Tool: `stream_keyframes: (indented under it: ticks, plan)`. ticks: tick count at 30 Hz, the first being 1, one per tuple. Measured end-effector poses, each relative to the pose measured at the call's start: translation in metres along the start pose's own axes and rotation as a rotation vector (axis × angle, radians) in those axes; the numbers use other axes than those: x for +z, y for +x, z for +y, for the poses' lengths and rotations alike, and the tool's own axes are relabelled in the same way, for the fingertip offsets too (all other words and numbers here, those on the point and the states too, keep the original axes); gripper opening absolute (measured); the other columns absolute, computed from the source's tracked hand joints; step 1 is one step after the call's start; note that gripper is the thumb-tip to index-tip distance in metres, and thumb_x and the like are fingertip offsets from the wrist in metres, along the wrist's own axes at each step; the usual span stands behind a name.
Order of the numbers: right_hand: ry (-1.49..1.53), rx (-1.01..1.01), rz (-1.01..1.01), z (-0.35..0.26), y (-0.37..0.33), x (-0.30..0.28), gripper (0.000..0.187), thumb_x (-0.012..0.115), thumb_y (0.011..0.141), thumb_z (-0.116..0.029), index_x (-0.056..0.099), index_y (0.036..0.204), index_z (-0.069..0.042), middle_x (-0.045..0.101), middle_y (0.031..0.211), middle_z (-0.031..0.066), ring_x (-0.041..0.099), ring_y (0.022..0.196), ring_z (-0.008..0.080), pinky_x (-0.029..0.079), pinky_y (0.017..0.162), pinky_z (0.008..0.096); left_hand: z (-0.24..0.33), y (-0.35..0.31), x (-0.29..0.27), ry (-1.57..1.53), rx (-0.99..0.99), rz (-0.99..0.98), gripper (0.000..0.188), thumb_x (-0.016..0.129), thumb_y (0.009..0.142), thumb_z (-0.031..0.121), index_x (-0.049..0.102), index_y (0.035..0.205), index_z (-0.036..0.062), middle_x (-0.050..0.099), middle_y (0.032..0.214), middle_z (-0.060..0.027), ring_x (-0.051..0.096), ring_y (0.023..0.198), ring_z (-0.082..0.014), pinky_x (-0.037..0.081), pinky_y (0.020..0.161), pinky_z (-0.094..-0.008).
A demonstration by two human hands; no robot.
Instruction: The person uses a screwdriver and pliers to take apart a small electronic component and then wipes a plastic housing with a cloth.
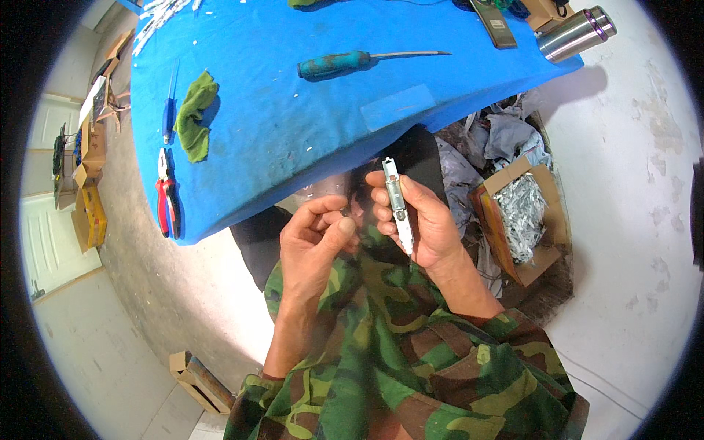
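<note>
In my right hand point(434, 224) I hold a slim white part with a metal middle section point(397, 199), upright and slightly tilted, the fingers wrapped behind it and the thumb along its side. A thin dark tip shows at its lower end. My left hand point(315, 236) is closed in a pinch just to the left of it, apart from the part. Something small and dark shows at those fingertips, too small to name. Both hands are over my lap, in front of the table's near edge.
On the blue-covered table point(249, 132) lie a teal-handled screwdriver point(336, 65), a blue screwdriver point(169, 114), a green cloth point(196, 117) and red-handled pliers point(166, 194). A steel flask point(576, 35) and a phone point(494, 23) are at the far right. A cardboard box point(504, 246) of silvery strips stands at right.
</note>
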State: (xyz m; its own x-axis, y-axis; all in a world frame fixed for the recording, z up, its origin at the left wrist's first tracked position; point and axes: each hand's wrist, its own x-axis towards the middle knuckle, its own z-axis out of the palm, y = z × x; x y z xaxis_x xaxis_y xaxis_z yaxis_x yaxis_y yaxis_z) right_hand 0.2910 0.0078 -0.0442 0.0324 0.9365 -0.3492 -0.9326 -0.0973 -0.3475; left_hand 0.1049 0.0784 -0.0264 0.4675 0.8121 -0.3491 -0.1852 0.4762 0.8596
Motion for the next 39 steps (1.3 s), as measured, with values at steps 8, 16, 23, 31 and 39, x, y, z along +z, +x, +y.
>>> stream_keyframes:
  ticks: [8,16,23,31,39]
  plan:
    - [0.068,0.015,-0.016,0.003,0.002,-0.009,0.047,0.054,0.112,-0.032,0.059,0.141,0.005,0.066,0.106,0.0070,0.062,0.092,0.0168,0.056,0.073,0.0277,-0.004,0.000,-0.002,-0.018,-0.016,-0.060,0.028,0.076,0.099,0.011,0.067,0.123,-0.0005,0.076,0.101,-0.0093,0.071,0.082,-0.0137,0.057,0.071,-0.0274]
    - [0.055,-0.002,-0.003,0.003,0.002,-0.009,0.045,0.054,0.112,-0.032,0.060,0.139,0.005,0.066,0.104,0.0067,0.062,0.090,0.0168,0.054,0.070,0.0280,-0.009,0.002,-0.001,-0.062,-0.045,-0.066,0.022,0.071,0.103,0.012,0.064,0.119,-0.0002,0.075,0.107,-0.0166,0.073,0.083,-0.0182,0.060,0.072,-0.0296]
    - [0.065,-0.008,-0.009,0.004,0.002,-0.009,0.045,0.054,0.112,-0.032,0.061,0.138,0.004,0.066,0.103,0.0059,0.063,0.089,0.0157,0.053,0.069,0.0278,-0.010,0.004,-0.002,-0.158,-0.063,-0.103,0.019,0.069,0.105,0.012,0.064,0.119,0.0005,0.075,0.109,-0.0174,0.074,0.084,-0.0189,0.061,0.071,-0.0289]
    - [0.034,0.025,0.029,0.006,0.001,-0.007,0.042,0.055,0.112,-0.034,0.061,0.134,0.001,0.066,0.101,0.0021,0.063,0.087,0.0105,0.051,0.071,0.0245,-0.009,0.004,-0.002,-0.203,-0.112,-0.062,0.019,0.068,0.105,0.012,0.065,0.119,-0.0001,0.076,0.109,-0.0159,0.073,0.083,-0.0168,0.060,0.068,-0.0267]
    - [0.165,0.095,0.063,0.011,0.003,-0.012,0.038,0.055,0.111,-0.033,0.062,0.131,-0.001,0.066,0.099,0.0016,0.062,0.083,0.0104,0.051,0.067,0.0245,-0.012,0.002,-0.004,-0.167,-0.091,0.029,0.018,0.072,0.102,0.011,0.067,0.116,0.0011,0.072,0.095,-0.0083,0.069,0.080,-0.0158,0.056,0.067,-0.0289]
